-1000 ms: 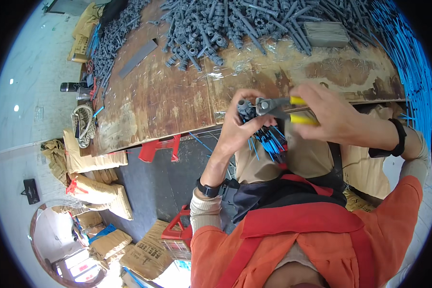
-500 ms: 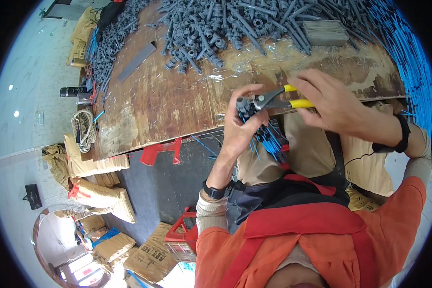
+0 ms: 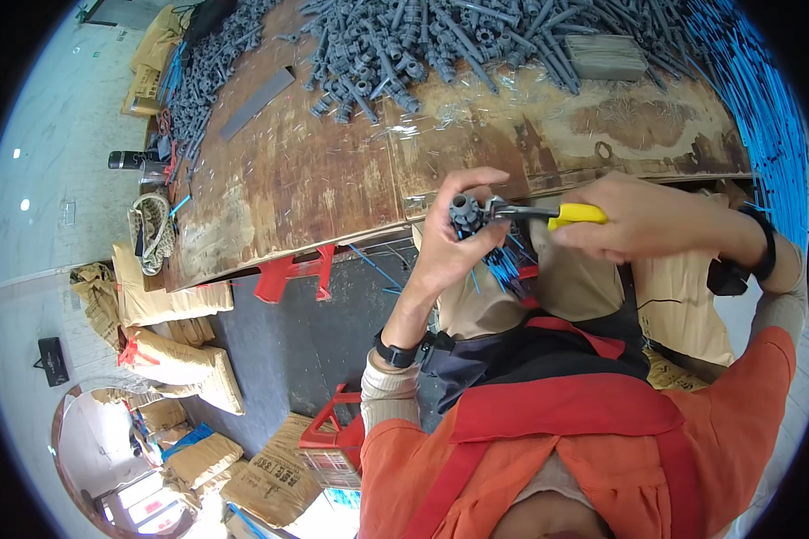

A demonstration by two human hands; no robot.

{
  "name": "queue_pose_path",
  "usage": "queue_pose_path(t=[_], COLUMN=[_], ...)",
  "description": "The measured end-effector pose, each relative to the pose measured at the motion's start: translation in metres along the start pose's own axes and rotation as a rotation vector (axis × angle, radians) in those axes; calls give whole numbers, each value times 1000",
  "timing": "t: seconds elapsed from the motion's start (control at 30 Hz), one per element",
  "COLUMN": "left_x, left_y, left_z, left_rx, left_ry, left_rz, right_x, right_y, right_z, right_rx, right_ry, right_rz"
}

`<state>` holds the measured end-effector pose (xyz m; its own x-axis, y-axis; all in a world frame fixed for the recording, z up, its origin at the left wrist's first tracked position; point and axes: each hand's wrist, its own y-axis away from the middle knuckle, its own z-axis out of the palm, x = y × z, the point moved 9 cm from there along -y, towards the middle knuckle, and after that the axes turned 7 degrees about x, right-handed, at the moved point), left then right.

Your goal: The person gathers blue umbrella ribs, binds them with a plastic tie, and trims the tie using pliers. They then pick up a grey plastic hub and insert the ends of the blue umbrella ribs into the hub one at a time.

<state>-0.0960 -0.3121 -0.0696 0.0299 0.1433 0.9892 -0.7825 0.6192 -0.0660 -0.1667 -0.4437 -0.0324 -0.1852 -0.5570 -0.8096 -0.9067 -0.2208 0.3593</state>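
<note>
Holding a grey part [image 3: 464,208] upright, the left hand [image 3: 445,242] curls its fingers and thumb around it near the table's front edge, above the person's lap. The right hand [image 3: 622,220] is clamped on the yellow handles of the pliers [image 3: 535,213], whose metal jaws meet the part's right side — whether they have closed on it cannot be told.

Dark printed characters run across a brown sack [image 3: 274,472] at lower left, too small and bent to read.

The left hand covers the lower half of the part, so it cannot be told how the part joins the blue rods [image 3: 503,267] that come out below the thumb. Motion blurs the right hand, and its fingers hide most of the handles. The grey pile [image 3: 404,45] is cut off by the upper rim, the blue bundle [image 3: 777,135] by the right.

Beyond the hands, a stretch of the table [image 3: 306,180] strewn with thin pale slivers reaches back to the pile and a grey block [image 3: 605,57]. Left of the lap, dark floor [image 3: 274,350] extends between the table edge and a red stool [image 3: 333,431] — well apart from the pliers.
</note>
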Motion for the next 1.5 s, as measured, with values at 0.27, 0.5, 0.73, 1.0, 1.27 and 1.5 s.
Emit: queue_pose_path(t=[0.27, 0.5, 0.73, 1.0, 1.27, 1.5], left_x=[6, -2, 0, 6, -5, 8], left_y=[8, 9, 11, 11, 11, 15], left_z=[1, 3, 8, 11, -17, -15], left_rx=[-117, -145, -164, -151, -16, 34], left_ry=[-64, 6, 13, -45, 249, 116], left_rz=[70, -7, -12, -23, 35, 33], right_x=[14, -13, -16, -46, -4, -17], right_y=[10, 17, 27, 28, 26, 17], right_z=[43, 20, 27, -12, 16, 17], right_rx=[-41, -170, -282, -124, 107, 293], right_ry=[-362, -224, -182, 533, -74, 149], right_rz=[108, 115, 321, 76, 113, -346])
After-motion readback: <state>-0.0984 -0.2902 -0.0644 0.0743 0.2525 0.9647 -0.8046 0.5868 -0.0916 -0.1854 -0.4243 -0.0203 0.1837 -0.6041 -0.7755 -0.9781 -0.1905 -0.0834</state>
